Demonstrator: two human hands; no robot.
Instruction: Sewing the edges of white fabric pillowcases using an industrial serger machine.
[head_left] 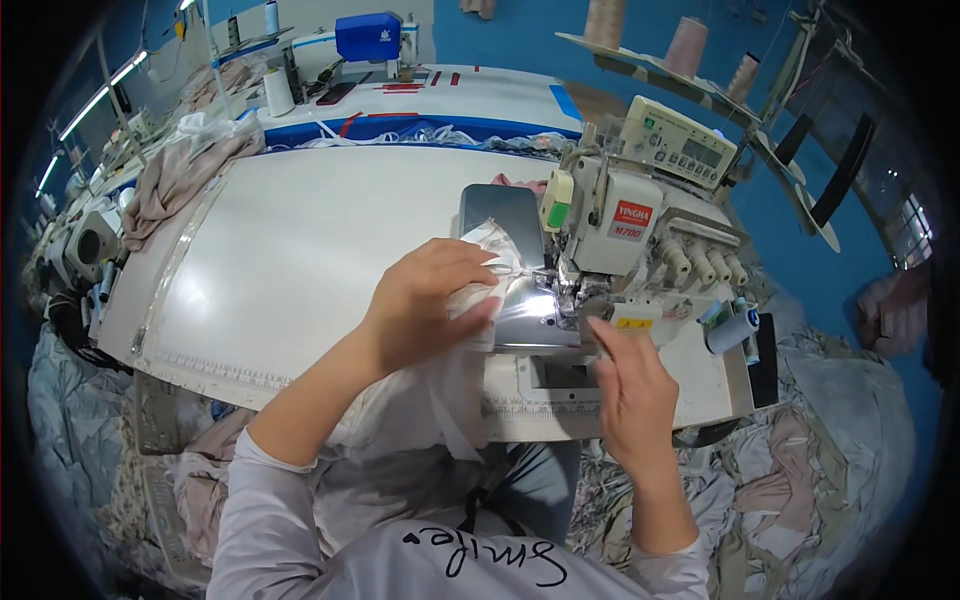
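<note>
A white overlock sewing machine point(612, 215) stands at the right of the worktable, with a shiny metal plate point(530, 308) to the left of its needle area. My left hand point(432, 300) is closed on a piece of white fabric point(490, 243), whose edge reaches toward the presser foot. More of that fabric drapes over the table's front edge onto my lap. My right hand point(638, 395) is at the machine's lower front, thumb and index finger apart. Its index fingertip is beside a dark, blurred part under the needle area; whether it touches is unclear.
Thread cones point(685, 47) stand on a rack above the machine. A control panel point(678, 142) tops it, and a blue-grey spool point(733, 331) sits at its right. Crumpled beige fabric point(185, 175) lies on the table's left. Behind is another sewing machine point(370, 40). Cloth heaps point(775, 490) cover the floor.
</note>
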